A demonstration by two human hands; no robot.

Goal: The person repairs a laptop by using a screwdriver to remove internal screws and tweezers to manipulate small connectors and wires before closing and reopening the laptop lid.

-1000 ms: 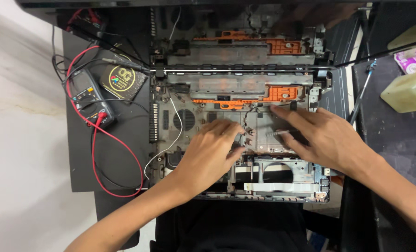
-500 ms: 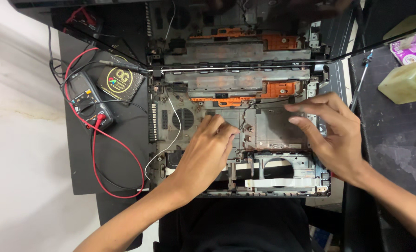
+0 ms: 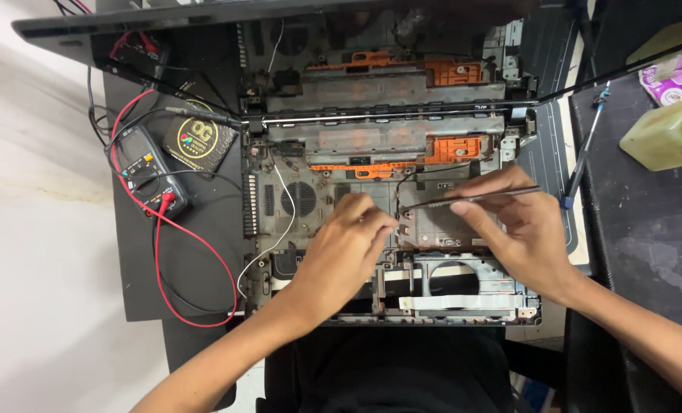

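Head view looks straight down on an opened grey laptop base with exposed metal frame and orange plastic brackets (image 3: 387, 222), lying on a black mat (image 3: 203, 283) over a pale tabletop (image 3: 42, 268). The right hand (image 3: 520, 229) pinches a thin, dark metal tweezer-like tool (image 3: 475, 199) between thumb and forefinger, fingers pressed together around its shaft; the tool's tip points left and rests at a spot near the middle of the base, beside a thin black wire. The left hand (image 3: 348, 248) lies palm down on the base just left of that tip, its fingers curled and close together, fingertips touching the chassis; whether they grip anything cannot be told. The two hands are near each other but apart.

Left of the base, a dark handheld multimeter with red and black leads (image 3: 146, 170) sits on the mat, next to a round black and gold sticker (image 3: 198, 141). A blue-handled screwdriver (image 3: 583, 149) lies to the right, and a pale yellow plastic bottle (image 3: 662, 134) stands at the far right edge.
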